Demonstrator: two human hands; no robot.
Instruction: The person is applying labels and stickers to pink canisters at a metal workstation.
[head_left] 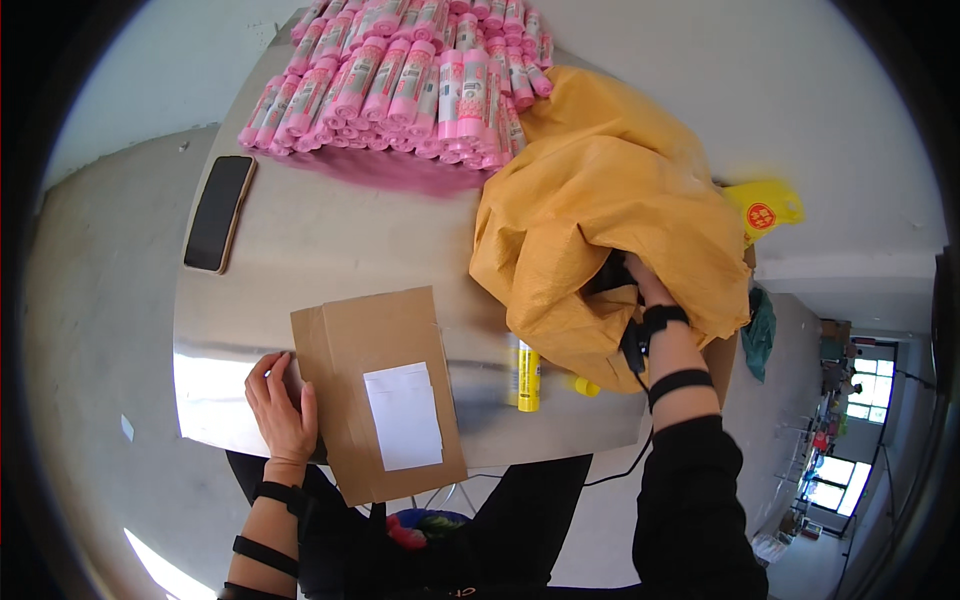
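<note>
My left hand (282,408) lies at the table's near left edge, fingers apart and holding nothing, its thumb beside a flat piece of brown cardboard (340,350). On the cardboard rests a small stack of white paper slips (404,415). My right hand (642,278) reaches into the mouth of a large, crumpled orange-yellow woven sack (620,180). The sack's folds hide its fingers, so any hold is out of sight. Between the cardboard and the sack are a yellow glue stick (529,380) and a small yellow cap (586,387).
Many pink rolls with printed wrappers (400,75) are piled along the table's far side. A dark-screened phone (220,214) lies at the left on the metal tabletop (290,250). Beyond the sack, a bright yellow plastic bag (780,204) and a green bag (760,335) show at the right.
</note>
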